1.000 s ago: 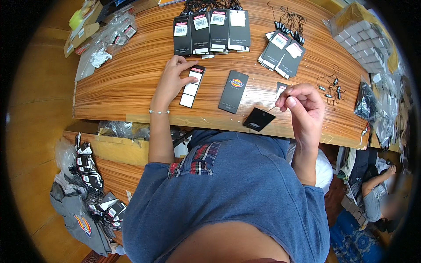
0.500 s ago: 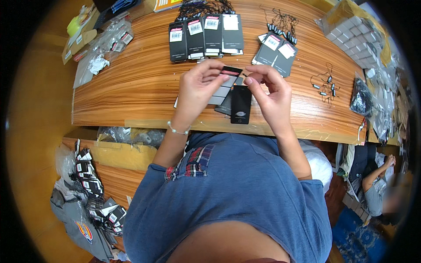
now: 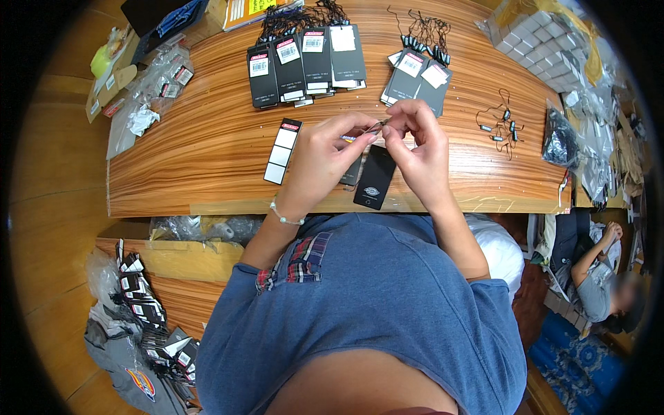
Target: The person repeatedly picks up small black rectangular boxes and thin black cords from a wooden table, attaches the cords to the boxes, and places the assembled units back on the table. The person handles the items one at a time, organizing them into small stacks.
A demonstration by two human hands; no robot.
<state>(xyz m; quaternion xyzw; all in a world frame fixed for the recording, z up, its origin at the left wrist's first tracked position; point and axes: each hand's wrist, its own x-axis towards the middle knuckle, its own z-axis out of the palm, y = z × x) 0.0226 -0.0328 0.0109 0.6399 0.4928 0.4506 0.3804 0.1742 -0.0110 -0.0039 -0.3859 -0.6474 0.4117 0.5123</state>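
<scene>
Head view: left hand (image 3: 319,155) and right hand (image 3: 422,152), pinching a thin item (image 3: 377,127), half-cover a grey tag (image 3: 352,171).

A black tag (image 3: 375,178) slants, its top to the right, a pale emblem near its lower end; whether it hangs or lies flat is unclear. Above it, a dark cord (image 3: 382,124) is pinched, largely hidden. Just left, a grey tag (image 3: 351,172) lies partly covered, a coloured emblem peeking out.
</scene>
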